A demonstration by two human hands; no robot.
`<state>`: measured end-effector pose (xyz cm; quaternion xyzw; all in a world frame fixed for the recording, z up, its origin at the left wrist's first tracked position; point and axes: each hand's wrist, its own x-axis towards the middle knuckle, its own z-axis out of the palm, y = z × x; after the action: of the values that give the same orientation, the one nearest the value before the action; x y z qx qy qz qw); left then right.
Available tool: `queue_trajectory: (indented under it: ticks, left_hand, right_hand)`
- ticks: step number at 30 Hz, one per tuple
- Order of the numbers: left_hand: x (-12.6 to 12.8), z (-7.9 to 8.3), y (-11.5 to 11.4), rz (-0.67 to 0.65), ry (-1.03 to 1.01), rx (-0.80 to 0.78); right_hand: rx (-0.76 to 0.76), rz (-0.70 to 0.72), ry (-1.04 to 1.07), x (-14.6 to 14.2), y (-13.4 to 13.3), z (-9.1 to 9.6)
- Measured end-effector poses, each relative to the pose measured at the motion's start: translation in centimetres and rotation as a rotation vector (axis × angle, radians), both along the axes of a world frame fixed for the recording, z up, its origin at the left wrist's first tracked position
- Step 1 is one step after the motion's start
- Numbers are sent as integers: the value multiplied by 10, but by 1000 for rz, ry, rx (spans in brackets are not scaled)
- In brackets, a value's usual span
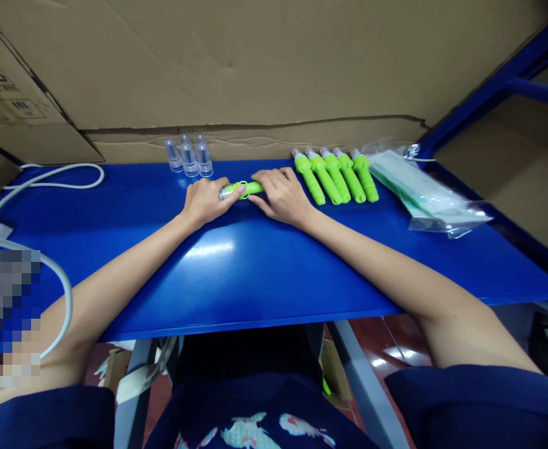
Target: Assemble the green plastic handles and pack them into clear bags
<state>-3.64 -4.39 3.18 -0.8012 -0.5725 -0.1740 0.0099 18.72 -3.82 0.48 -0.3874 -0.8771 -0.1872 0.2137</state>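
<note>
Dark blue sleeves (480, 405) sit closest, and both forearms reach toward 12 o'clock across the blue desk (255, 274). There the left hand (206, 201) and right hand (281, 196) meet on a green pen-shaped piece (248, 188) lying flat near the far edge. It is lime green with a pale tip at its 9 o'clock end; the left fingers (227, 190) curl closed over that tip and the right fingers (267, 181), loosely bent, press on the other end, with five matching green pieces (337, 178) at its 3 o'clock and three clear caps (188, 154) at 11 o'clock.
</note>
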Motion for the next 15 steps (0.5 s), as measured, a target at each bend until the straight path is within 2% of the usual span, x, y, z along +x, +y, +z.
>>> queue_trajectory:
  ticks: [15]
  left_hand:
    - [-4, -3, 2, -59, 51, 36]
  right_hand:
    - [71, 44, -49, 3, 4, -2]
